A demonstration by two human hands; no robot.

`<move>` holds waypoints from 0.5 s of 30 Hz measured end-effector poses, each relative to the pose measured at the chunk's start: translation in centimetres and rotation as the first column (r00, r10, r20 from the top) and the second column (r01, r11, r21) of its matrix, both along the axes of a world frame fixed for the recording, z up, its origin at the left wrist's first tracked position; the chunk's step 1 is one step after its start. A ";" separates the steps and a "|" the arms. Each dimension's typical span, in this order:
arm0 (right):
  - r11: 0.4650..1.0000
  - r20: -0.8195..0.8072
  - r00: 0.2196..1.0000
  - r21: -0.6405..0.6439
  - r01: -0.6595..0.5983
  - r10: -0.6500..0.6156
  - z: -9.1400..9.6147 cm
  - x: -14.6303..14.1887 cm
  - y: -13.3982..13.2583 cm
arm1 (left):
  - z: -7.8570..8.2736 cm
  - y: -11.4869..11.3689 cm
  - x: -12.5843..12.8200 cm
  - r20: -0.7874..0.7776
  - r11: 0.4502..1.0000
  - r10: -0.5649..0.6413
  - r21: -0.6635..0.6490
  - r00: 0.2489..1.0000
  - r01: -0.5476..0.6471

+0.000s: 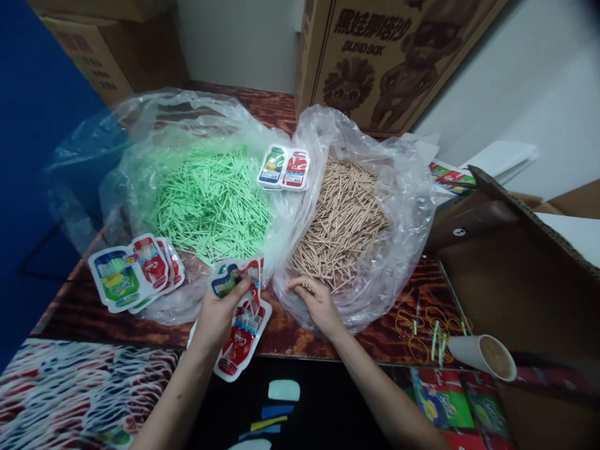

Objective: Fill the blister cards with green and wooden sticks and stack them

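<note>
**Item 1. Left hand** (218,312): grip clenched on a fan of red-and-blue printed plastic blister packs (239,347) with bottle-shaped pockets. They are held tilted over the near edge of the dark wood-grain tabletop (375,337), at 6 o'clock of the scene.

**Item 2. Right hand** (319,303): fingertips pinched on what looks like a few thin tan wooden sticks (342,219), at the heap's 7 o'clock edge, inside the clear crinkled plastic bag (403,187).

**Item 3.** Second clear bag of thin green sticks (210,200), at 11 o'clock of the left hand.

**Item 4.** Spare packs: a loose stack (134,272) at 9 o'clock, and one pack (284,167) lying where the two bags meet at 12 o'clock.

**Item 5.** Yellow rubber bands (422,325) and a tipped white paper cup (482,355), at 3 to 4 o'clock.

**Handling note (judgement):**
- Pinch a small bundle with the sticks lying parallel, so none cross or snap.
- Lift clear of the bag film so it does not drag.
- Keep the packs level with the pockets facing up.
- Keep tan and green sticks apart.
</note>
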State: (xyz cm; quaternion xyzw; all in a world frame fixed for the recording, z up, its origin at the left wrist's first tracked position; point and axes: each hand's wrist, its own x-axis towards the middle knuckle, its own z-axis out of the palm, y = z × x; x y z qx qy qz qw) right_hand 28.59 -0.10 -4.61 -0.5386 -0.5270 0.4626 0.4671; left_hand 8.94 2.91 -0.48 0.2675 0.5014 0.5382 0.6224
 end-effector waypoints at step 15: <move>1.000 0.081 0.997 0.021 -0.019 0.017 0.8 -0.1 -0.2 | -0.2 -0.4 -0.5 -0.273 0.989 -0.121 0.050 0.954 0.139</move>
